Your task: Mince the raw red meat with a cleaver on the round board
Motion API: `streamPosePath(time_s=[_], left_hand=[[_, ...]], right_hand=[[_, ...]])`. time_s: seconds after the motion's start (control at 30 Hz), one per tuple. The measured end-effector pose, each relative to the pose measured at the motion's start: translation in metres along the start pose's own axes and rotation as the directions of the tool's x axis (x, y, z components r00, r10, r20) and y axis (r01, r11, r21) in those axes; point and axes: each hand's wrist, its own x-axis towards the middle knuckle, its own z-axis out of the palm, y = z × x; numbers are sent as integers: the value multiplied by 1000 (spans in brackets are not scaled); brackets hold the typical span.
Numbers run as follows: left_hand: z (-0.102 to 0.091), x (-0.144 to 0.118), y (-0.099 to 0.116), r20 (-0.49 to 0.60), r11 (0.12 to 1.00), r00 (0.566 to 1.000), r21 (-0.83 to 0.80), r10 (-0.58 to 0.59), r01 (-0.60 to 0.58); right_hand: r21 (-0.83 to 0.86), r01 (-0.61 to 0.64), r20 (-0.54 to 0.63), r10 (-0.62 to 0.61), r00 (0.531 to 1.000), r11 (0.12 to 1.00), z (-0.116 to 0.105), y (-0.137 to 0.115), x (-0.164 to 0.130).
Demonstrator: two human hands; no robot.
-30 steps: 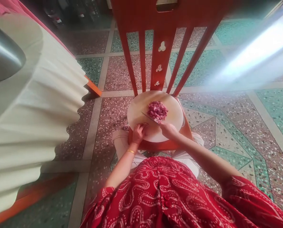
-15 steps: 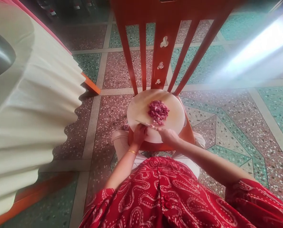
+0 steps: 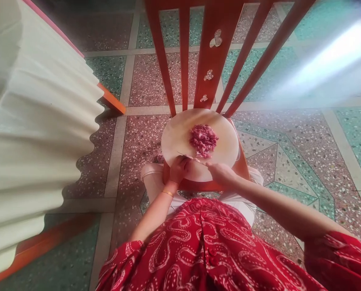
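The right hand [image 3: 221,173] grips the knife [image 3: 188,157]; the left hand [image 3: 178,169] touches its blade. The minced meat [image 3: 203,140] lies just beyond. Better wipe slowly, fingers away from the edge.

Single head view, steep downward, close above round board [image 3: 180,133] on chair seat.

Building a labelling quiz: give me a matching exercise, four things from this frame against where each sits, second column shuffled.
Things:
1. chopped meat
2. knife
3. left hand
4. cutting board

Places:
A. on the red chair seat
B. piled in the middle of the board
C. held by the right hand
D. at the board's near edge, touching the blade

Pairs: 1-B, 2-C, 3-D, 4-A
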Motion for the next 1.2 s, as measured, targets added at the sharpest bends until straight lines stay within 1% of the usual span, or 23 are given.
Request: streamPosePath(time_s=[0.07,0.17,0.23,0.27,0.33,0.47,0.53,0.7,0.83,0.93,1.03,1.1,1.13,1.2], left_hand=[[1,0,0,15,999,999,12,-34,34],[1,0,0,72,994,994,67,-87,82],[0,1,0,87,993,993,86,-85,78],[0,1,0,86,995,994,80,-71,64],[-2,2,0,72,999,997,43,-27,24],[-3,3,1,12,1000,1000,-24,8,-8],[-4,3,3,-12,1000,1000,-27,2,-2],[-6,3,8,-20,999,999,24,-48,49],[-6,3,7,3,998,999,42,-46,46],[-4,3,5,-9,1000,1000,22,-20,20],[-3,3,2,-21,1000,1000,17,-11,12],[-3,3,2,-3,1000,1000,28,-9,9],[-2,3,2,13,999,1000,34,-9,9],[-2,2,1,35,999,999,39,-23,21]], right_hand=[[9,23,-53,-22,998,1000,-6,-15,14],[14,72,-120,-69,990,997,-17,-43,39],[13,82,-146,-80,986,997,-18,-49,44],[11,76,-157,-73,985,997,-16,-46,42],[12,49,-162,-47,986,999,-7,-31,29],[18,-85,-128,87,988,996,10,4,1],[21,-116,-136,117,984,993,12,9,-6],[35,-29,-151,34,988,999,8,-7,-8],[18,-22,-99,24,995,1000,6,-10,-7],[18,-8,-72,9,997,1000,-1,-16,6],[24,42,-108,-39,993,999,-13,-32,29],[26,63,-129,-59,990,998,-19,-40,39],[27,67,-134,-63,989,997,-19,-40,40],[30,63,-126,-58,990,998,-14,-33,33]])
